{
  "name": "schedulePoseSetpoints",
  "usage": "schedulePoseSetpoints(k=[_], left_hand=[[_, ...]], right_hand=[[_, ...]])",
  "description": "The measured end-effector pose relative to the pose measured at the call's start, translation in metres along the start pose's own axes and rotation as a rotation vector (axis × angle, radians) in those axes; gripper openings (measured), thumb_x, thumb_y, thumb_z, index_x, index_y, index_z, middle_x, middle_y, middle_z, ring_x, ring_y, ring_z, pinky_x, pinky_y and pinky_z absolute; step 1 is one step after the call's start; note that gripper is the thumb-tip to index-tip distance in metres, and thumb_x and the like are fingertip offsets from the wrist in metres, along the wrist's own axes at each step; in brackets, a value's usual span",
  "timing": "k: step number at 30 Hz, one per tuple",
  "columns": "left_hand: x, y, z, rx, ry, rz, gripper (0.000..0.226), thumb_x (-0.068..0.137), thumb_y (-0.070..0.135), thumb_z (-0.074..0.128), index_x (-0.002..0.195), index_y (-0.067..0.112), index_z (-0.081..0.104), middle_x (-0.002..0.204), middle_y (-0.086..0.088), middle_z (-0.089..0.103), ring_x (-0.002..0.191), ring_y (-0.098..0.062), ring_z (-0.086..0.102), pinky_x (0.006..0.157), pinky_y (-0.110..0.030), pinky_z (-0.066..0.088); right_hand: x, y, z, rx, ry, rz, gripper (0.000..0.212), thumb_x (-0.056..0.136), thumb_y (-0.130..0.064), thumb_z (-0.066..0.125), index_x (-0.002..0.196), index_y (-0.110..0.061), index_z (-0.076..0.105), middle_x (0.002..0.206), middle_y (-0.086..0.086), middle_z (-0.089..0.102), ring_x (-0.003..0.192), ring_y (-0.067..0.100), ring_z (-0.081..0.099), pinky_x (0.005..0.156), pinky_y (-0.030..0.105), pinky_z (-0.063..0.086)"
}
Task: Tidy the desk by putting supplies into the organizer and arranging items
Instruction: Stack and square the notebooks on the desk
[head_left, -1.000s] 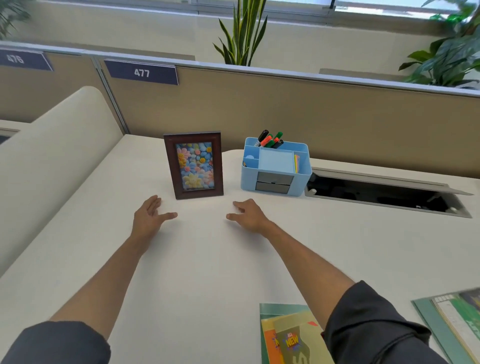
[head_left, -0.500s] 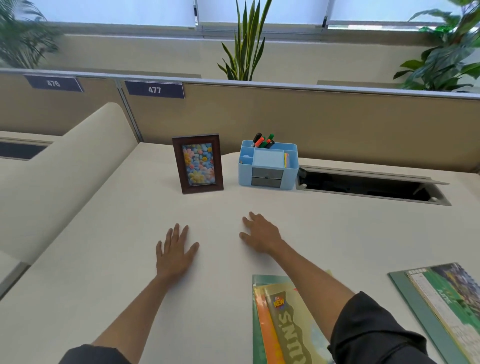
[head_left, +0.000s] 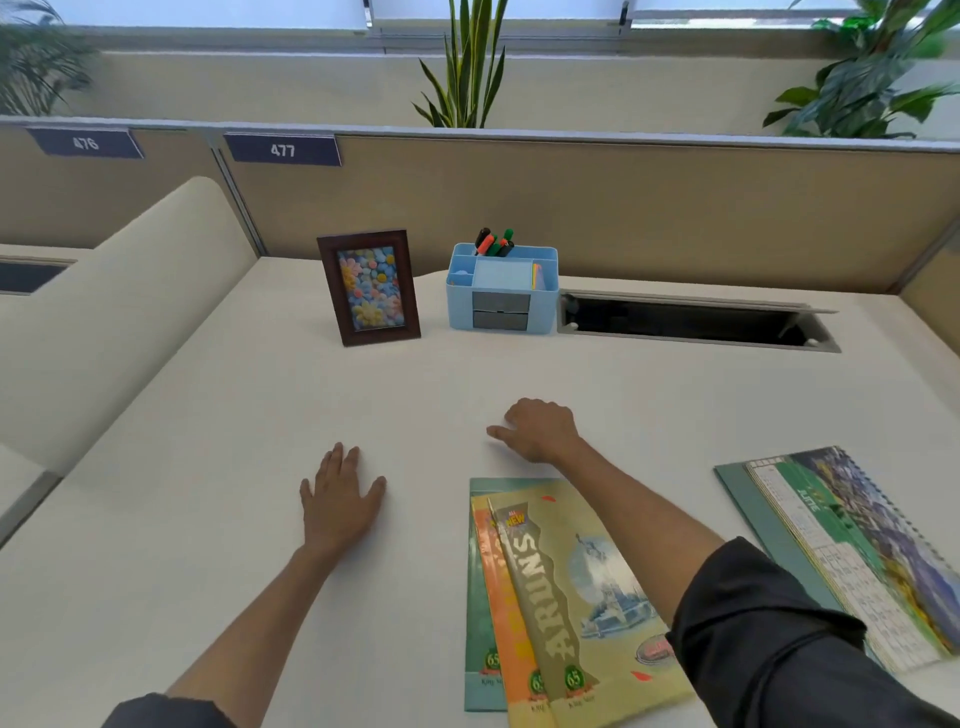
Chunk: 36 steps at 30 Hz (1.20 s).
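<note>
Overhead, a cream desk (head_left: 208, 519) backed by tan partitions carries a blue organizer (head_left: 501, 291) with markers (head_left: 493, 242) at the rear beside a picture frame (head_left: 370, 287), while the left hand (head_left: 340, 501) lies flat, fingers spread, and the right hand (head_left: 540, 431) rests loosely curled, holding nothing, just beyond fanned notebooks (head_left: 545, 597).

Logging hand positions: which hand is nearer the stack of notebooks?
Right. The right hand rests just beyond the stack of notebooks, at its far edge; the left hand lies flat off to its left.
</note>
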<state>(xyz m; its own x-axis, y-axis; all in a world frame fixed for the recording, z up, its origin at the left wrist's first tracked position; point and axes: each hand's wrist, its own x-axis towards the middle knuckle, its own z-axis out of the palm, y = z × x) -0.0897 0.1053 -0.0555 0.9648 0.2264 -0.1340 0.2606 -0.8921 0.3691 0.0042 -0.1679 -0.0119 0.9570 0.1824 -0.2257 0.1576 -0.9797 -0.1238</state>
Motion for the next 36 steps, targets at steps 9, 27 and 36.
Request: schedulePoseSetpoints(k=[9, 27, 36], left_hand=[[-0.055, 0.029, 0.014, 0.107, -0.007, -0.008, 0.075, 0.093, 0.058, 0.039, 0.149, 0.011, 0.026, 0.159, -0.014, 0.016, 0.148, -0.027, 0.012, 0.117, -0.045, 0.016], [-0.149, 0.12, 0.042, 0.03, -0.118, 0.026, 0.093, 0.075, 0.081, 0.042, 0.136, 0.01, 0.035, 0.135, -0.007, 0.032, 0.128, -0.025, 0.032, 0.099, -0.041, 0.037], [-0.145, 0.134, 0.043, -0.273, -0.212, -0.109, 0.085, 0.074, 0.051, 0.072, 0.134, 0.008, 0.03, 0.139, -0.007, 0.022, 0.132, -0.028, 0.023, 0.105, -0.042, 0.03]], right_hand=[[-0.045, 0.042, 0.003, 0.133, 0.04, 0.066, 0.059, 0.094, -0.063, 0.041, 0.108, -0.013, 0.069, 0.118, 0.003, 0.066, 0.106, 0.026, 0.061, 0.087, 0.037, 0.045], [-0.192, 0.075, 0.03, 0.248, 0.042, 0.475, 0.071, 0.067, -0.083, 0.055, 0.087, -0.015, 0.056, 0.092, 0.001, 0.063, 0.084, 0.024, 0.063, 0.065, 0.03, 0.042], [-0.2, 0.047, 0.05, 0.374, 0.098, 0.486, 0.064, 0.066, -0.069, 0.068, 0.098, -0.015, 0.057, 0.096, 0.0, 0.06, 0.087, 0.024, 0.062, 0.069, 0.032, 0.047]])
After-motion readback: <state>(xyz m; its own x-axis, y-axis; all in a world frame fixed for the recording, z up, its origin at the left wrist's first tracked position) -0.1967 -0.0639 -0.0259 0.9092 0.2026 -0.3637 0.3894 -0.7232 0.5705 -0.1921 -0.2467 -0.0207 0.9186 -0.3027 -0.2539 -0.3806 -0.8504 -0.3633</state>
